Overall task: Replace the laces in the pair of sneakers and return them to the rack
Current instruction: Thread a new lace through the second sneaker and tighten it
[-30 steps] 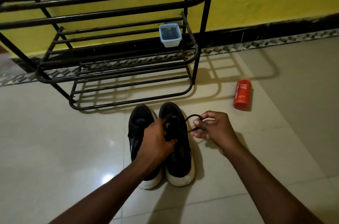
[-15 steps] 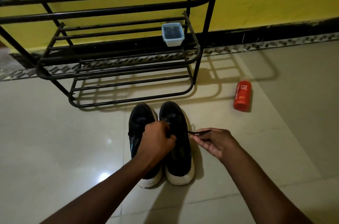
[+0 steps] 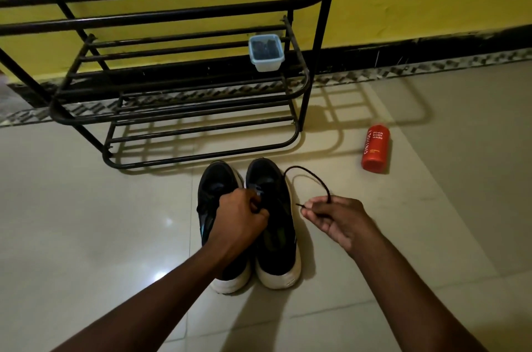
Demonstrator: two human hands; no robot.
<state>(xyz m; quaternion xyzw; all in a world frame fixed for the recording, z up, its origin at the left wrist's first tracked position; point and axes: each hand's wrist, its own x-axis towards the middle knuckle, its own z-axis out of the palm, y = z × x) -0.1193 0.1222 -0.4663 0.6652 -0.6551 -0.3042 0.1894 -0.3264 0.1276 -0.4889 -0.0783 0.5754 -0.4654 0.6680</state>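
Two black sneakers with white soles stand side by side on the tiled floor, the left sneaker [image 3: 213, 196] and the right sneaker [image 3: 276, 242], toes toward the black metal rack [image 3: 172, 109]. My left hand [image 3: 240, 216] grips the lacing area on top of the right sneaker. My right hand [image 3: 336, 222] is to the right of that sneaker and pinches the tip of a black lace [image 3: 311, 176]. The lace arcs in a loop from the shoe's top to my fingers.
A small clear plastic box [image 3: 266, 52] with dark contents sits on the rack's middle shelf at the right end. An orange body-wash bottle [image 3: 375, 148] lies on the floor to the right. A yellow wall with a dark skirting runs behind.
My right hand has drawn the lace farther out to the right, so a larger loop now stands above the floor. My left hand stays on the right sneaker.
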